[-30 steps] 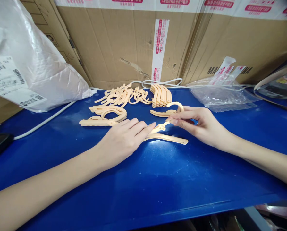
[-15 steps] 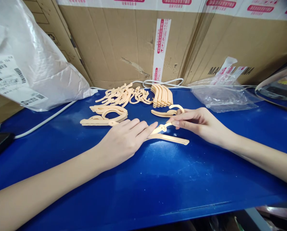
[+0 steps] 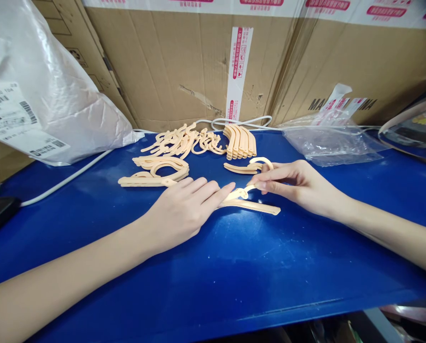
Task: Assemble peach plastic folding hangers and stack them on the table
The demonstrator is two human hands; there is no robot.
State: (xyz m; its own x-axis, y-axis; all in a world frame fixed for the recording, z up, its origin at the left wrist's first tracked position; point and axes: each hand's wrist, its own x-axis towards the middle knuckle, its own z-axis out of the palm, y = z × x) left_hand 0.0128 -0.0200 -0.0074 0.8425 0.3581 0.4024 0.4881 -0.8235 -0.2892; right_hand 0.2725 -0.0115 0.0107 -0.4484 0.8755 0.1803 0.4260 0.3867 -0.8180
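Both hands on one hanger (image 3: 250, 205): left hand (image 3: 184, 209) flat, right hand (image 3: 294, 183) pinching.

A single head-worn camera is looking forward and down from the person's seated position, close above the near edge of the table (image 3: 234, 267). It is facing the boxes (image 3: 184, 62) standing along the far edge. Both forearms are entering from the bottom corners, and the hands are sitting near mid-frame, within arm's reach. No second view is sharing the scene.
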